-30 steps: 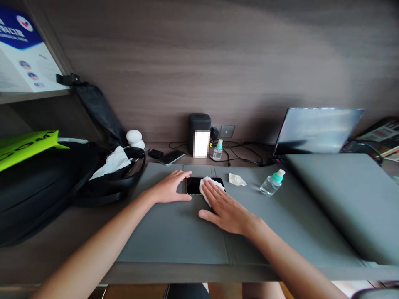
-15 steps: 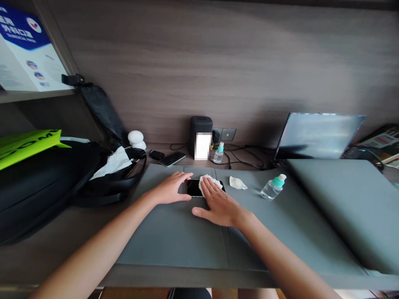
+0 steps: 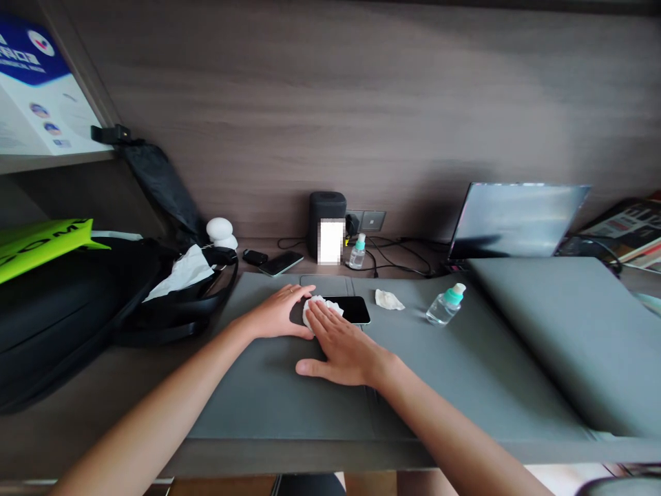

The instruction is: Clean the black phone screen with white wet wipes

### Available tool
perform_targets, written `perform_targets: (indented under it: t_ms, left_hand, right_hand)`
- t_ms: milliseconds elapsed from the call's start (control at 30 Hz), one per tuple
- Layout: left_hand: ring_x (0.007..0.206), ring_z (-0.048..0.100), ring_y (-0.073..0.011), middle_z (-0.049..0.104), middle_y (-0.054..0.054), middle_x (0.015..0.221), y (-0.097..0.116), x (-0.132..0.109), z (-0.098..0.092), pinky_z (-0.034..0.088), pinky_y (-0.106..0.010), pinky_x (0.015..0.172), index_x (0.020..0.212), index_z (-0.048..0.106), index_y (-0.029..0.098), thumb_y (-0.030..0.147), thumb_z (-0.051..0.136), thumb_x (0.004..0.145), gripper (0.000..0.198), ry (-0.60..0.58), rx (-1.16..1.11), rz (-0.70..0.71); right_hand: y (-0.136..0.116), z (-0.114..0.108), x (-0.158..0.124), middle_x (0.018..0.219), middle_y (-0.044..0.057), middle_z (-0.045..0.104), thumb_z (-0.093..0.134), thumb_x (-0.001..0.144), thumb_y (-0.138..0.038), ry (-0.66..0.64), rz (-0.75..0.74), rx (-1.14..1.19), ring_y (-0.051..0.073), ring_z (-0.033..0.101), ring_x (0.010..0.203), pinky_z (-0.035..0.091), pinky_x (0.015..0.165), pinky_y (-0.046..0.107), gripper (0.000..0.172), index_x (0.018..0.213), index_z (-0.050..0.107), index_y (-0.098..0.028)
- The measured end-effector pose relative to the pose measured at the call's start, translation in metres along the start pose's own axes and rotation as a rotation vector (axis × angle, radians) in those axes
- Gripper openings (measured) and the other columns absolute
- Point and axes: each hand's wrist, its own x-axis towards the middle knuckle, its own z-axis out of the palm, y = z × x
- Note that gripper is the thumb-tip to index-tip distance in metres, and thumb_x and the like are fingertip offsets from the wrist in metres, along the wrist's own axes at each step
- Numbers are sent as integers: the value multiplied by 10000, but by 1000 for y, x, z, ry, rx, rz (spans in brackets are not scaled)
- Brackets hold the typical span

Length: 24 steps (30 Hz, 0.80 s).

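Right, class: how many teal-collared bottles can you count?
2: front bottle on the gray desk mat; rear bottle beyond it, near the black speaker. Others could be hidden.

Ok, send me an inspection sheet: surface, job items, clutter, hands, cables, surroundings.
Surface: grey mat on a desk.
Job items: white tissue over the left part of a phone.
Clutter: loose tissue, near bottle, far bottle, second phone.
Hands: left hand spread around the phone's left end, contact unclear; right hand flat, fingers on the white tissue.
Cables: black cables below the wall socket.
Surroundings: bag left, screen right.
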Motion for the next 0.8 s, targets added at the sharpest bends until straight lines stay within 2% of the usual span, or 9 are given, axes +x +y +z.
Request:
perform_targets:
  t_ms: [200, 333, 533, 667, 800]
  left_hand:
    - [1139, 556, -276, 520, -98, 1369, -1, 0, 0, 424, -454, 1029, 1444, 381, 269, 432, 793, 717, 852, -6, -2, -7]
    - [1109, 564, -248, 545, -75, 1306, -2, 1, 0, 444, -424, 1012, 1430, 396, 292, 352, 753, 767, 756, 21, -7, 14]
    - [1097, 563, -247, 549, -77, 1298, -2, 2, 0, 442, -424, 1010, 1432, 395, 287, 347, 752, 766, 758, 15, -8, 12]
    - [1088, 565, -257, 562, -75, 1277, -2, 2, -3, 450, -422, 991, 1440, 393, 285, 394, 768, 741, 801, -9, -17, 18]
    - [1180, 533, -299, 514, -89, 1371, -2, 1, -3, 411, -447, 1039, 1442, 394, 292, 451, 794, 703, 855, 1, -6, 14]
  right_hand:
    - [16, -8, -41, 1609, 148, 92, 289, 912, -750, 18, 95, -27, 277, 60, 1493, 126, 1226, 451, 941, 1549, 185, -64]
    - [36, -9, -51, 1615, 124, 77, 277, 921, -741, 49, 195, -54, 267, 36, 1494, 123, 1226, 456, 923, 1556, 151, -83]
    - [40, -10, -31, 1614, 146, 45, 279, 876, -795, 9, 214, -49, 307, -8, 1487, 92, 1226, 465, 1020, 1557, 102, -57]
    - [26, -7, -8, 1606, 168, 12, 248, 859, -820, -26, 119, -25, 323, -25, 1484, 82, 1223, 482, 1062, 1555, 85, -35]
    - [8, 0, 9, 1601, 188, 14, 267, 839, -839, -18, 37, -3, 323, -25, 1485, 60, 1228, 461, 1113, 1547, 80, -1]
